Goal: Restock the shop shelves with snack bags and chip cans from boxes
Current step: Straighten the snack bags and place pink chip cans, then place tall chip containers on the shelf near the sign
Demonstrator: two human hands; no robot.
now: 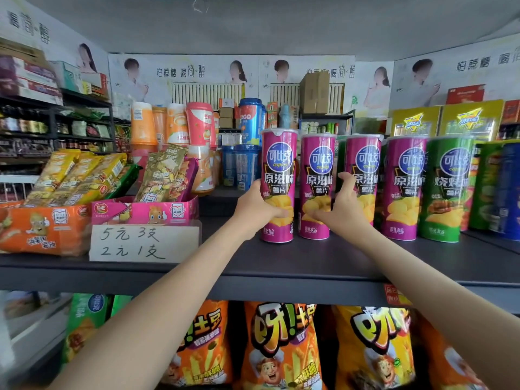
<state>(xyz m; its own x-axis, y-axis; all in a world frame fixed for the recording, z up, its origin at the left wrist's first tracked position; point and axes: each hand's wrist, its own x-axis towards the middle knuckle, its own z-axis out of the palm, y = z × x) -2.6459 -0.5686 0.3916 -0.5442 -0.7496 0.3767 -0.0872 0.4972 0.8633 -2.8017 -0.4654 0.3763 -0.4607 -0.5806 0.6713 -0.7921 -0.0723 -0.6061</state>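
Several purple chip cans stand in a row on the dark shelf [309, 263]. My left hand [254, 211] grips the leftmost purple can [278, 170] near its lower half. My right hand [342, 209] curls round the second purple can [318, 175], thumb up its right side. Two more purple cans [365, 167] [405, 187] stand to the right, then a green chip can [444, 192]. All cans are upright on the shelf.
A pink snack box [146, 212] with a handwritten price card [143, 243] and an orange snack box [42, 229] sit at the left. Cup drinks [199, 122] stand behind. Orange snack bags [281, 347] hang on the shelf below. More cans [506, 190] fill the far right.
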